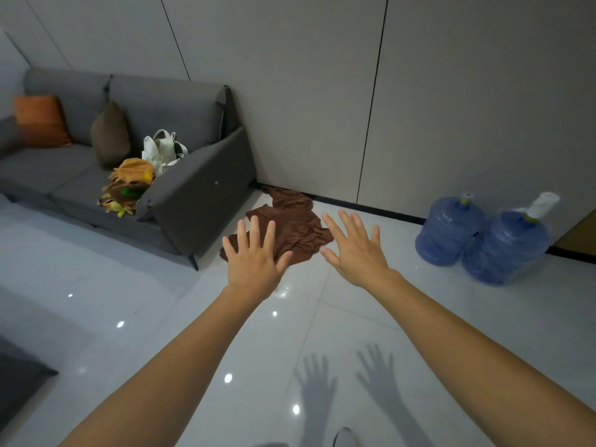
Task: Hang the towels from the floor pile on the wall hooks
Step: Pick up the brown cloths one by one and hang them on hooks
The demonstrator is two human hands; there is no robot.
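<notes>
A pile of brown towels (296, 225) lies crumpled on the glossy white floor against the grey wall, just right of the sofa's arm. My left hand (256, 264) is stretched out in the air with fingers spread, in front of the pile's near left edge and holding nothing. My right hand (356, 251) is likewise spread and empty, to the right of the pile. Both hands are high above the floor; their shadows fall on the tiles near me. No wall hooks are in view.
A grey sofa (180, 195) stands at the left with an orange cushion (40, 121), a brown cushion (109, 133), a white bag (163, 150) and a plush toy (129, 185). Two blue water jugs (480, 237) stand by the wall at the right. A dark furniture corner (19, 375) juts in at lower left.
</notes>
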